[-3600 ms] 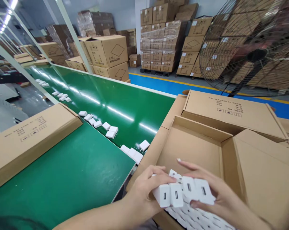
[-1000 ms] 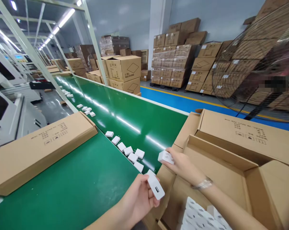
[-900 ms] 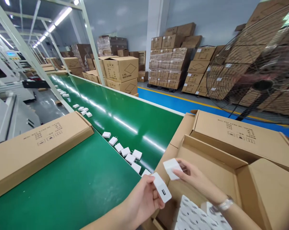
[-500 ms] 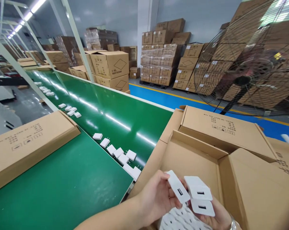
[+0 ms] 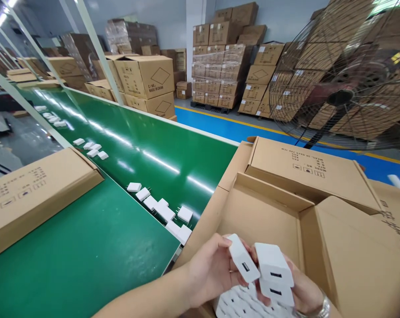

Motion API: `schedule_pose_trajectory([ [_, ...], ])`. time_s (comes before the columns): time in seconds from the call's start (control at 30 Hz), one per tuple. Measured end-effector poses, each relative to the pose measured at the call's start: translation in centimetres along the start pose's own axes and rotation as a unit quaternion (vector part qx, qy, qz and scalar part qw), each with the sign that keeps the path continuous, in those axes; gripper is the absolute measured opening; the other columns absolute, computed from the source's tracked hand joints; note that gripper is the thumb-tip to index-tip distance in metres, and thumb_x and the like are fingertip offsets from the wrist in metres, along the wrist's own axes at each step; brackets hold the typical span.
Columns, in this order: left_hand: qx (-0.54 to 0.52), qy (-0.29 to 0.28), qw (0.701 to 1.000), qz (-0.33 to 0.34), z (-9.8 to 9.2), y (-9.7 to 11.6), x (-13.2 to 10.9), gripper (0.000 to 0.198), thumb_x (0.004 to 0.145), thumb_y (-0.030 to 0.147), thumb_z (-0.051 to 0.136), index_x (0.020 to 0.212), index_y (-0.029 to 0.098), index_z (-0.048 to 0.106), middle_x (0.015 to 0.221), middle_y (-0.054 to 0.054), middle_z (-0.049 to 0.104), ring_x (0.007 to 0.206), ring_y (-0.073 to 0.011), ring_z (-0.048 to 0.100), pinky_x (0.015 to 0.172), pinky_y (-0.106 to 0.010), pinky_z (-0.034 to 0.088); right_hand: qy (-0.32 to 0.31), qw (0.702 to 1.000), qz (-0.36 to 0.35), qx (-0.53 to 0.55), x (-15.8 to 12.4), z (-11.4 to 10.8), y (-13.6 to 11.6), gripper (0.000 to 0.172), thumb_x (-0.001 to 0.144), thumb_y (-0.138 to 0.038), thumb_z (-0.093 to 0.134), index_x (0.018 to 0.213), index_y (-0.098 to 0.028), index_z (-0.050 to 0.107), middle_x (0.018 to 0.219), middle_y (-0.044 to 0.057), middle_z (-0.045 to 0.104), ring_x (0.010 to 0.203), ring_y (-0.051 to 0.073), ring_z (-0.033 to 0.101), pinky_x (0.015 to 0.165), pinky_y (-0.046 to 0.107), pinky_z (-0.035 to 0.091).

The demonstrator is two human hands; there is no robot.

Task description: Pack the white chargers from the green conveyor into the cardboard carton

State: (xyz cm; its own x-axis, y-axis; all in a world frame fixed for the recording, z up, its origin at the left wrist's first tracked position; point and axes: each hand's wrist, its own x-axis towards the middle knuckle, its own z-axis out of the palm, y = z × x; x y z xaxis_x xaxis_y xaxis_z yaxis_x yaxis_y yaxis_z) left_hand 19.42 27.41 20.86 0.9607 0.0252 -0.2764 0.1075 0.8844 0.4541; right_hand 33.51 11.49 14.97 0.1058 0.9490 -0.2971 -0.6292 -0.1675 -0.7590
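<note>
My left hand (image 5: 213,269) pinches one white USB charger (image 5: 243,259) between thumb and fingers, its port face turned toward me. Close beside it, my right hand (image 5: 304,287) holds two more white USB chargers (image 5: 274,265), one stacked on the other. Both hands are over an open cardboard box (image 5: 259,212). Below them in the box, rows of white chargers (image 5: 233,302) stand packed with their port ends up. The right fingers are partly hidden behind the chargers.
Loose white chargers (image 5: 165,210) lie along the near edge of the green conveyor belt (image 5: 160,150). A closed carton (image 5: 37,194) rests on the green table (image 5: 87,238) at left. Another carton (image 5: 312,172) sits behind the open box. A large fan (image 5: 339,95) stands at right.
The view has shifted slightly. Both hands still hold their chargers close together, with the chargers a little differently tilted. Some loose chargers on the belt have bunched closer near its end.
</note>
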Motion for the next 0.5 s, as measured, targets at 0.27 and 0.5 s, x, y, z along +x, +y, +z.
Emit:
schedule_pose_trajectory([
  [0.27,0.604,0.061,0.788,0.104,-3.3,2.1,3.4,0.031,0.073,0.018,0.056,0.104,0.021,0.055,0.097,-0.005,0.057,0.088,-0.0227,0.057,0.081,-0.034,0.042,0.265,0.786,0.027,-0.558,0.1,-2.2,-3.9,0.047,0.075,-0.059,0.062,0.106,-0.025,0.061,0.094,0.01,0.072,0.084,0.03,0.067,0.071,0.039,0.053],
  [0.5,0.824,-0.064,0.562,0.031,-3.9,0.2,6.2,0.017,0.072,0.015,0.053,0.087,0.02,0.061,0.08,-0.009,0.065,0.079,-0.0303,0.063,0.066,-0.035,0.045,0.153,0.764,0.013,-0.626,0.3,0.4,-2.2,0.038,0.08,-0.06,0.051,0.091,-0.028,0.068,0.088,0.006,0.074,0.084,0.029,0.068,0.071,0.037,0.053],
])
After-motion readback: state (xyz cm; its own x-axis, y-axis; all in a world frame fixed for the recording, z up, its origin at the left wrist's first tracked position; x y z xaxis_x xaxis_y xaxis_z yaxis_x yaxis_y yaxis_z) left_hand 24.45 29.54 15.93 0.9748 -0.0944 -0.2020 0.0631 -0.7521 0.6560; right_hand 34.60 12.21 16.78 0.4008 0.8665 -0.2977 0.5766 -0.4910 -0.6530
